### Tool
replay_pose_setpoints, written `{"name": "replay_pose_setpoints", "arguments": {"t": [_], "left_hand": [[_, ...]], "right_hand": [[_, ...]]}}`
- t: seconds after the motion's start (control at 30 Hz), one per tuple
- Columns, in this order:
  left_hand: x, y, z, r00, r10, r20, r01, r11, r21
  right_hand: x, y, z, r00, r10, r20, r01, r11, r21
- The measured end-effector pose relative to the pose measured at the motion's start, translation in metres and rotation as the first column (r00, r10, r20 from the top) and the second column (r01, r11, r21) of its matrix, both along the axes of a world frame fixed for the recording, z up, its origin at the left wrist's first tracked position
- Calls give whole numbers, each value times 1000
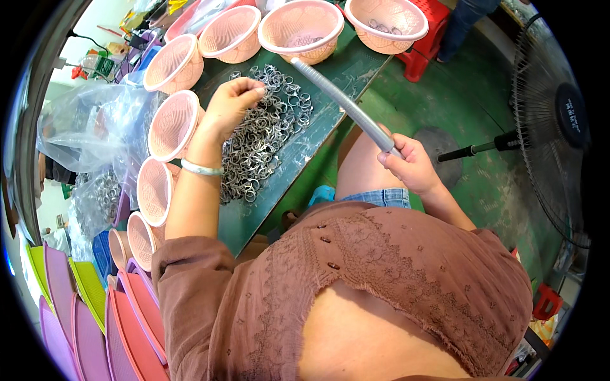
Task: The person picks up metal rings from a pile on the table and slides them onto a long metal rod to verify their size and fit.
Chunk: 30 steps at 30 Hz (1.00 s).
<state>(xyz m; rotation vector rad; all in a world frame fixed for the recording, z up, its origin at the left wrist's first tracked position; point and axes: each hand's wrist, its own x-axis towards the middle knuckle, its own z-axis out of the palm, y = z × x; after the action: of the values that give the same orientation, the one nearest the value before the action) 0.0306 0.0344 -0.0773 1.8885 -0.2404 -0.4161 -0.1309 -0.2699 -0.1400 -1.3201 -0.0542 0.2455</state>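
Observation:
My right hand (pixel 410 164) is wrapped round the thick end of a ring mandrel (pixel 346 105), a long grey tapered rod with fine marks along it. The rod slants up and left, its thin tip in front of a basket's rim. Over the heap of metal rings (pixel 254 149) on the green table, my left hand (pixel 236 105) is closed in a pinch between thumb and fingers. Whatever it pinches is too small or hidden to make out. The loose silver-grey rings spread beside and beyond that hand.
Pink baskets curve round the table's far and left sides; one basket (pixel 386 25) at the far right holds a few rings. Clear plastic bags (pixel 95 127) lie left. Stacked coloured trays (pixel 95 317) stand lower left. A black fan (pixel 553 127) and red stool (pixel 422 54) are right.

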Motion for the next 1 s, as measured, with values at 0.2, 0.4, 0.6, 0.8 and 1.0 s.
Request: {"name": "replay_pose_setpoints", "arguments": {"t": [0.2, 0.4, 0.6, 0.8, 1.0], "left_hand": [[-11, 0, 12, 948, -146, -283, -69, 773, -631], [-25, -13, 8, 970, -150, -189, -6, 768, -641], [-51, -40, -2, 948, -174, -268, -3, 835, -551], [-70, -55, -15, 950, -219, -222, 43, 797, -603], [-75, -57, -17, 962, -206, -181, 59, 801, -596]], "right_hand": [[1, 8, 2, 994, 6, 113, 23, 966, -257], [5, 12, 5, 962, 46, 271, 85, 887, -453], [13, 22, -3, 810, 14, 587, 345, 798, -494], [13, 29, 8, 703, 28, 711, 510, 677, -531], [13, 28, 9, 634, 55, 772, 607, 583, -540]]}}
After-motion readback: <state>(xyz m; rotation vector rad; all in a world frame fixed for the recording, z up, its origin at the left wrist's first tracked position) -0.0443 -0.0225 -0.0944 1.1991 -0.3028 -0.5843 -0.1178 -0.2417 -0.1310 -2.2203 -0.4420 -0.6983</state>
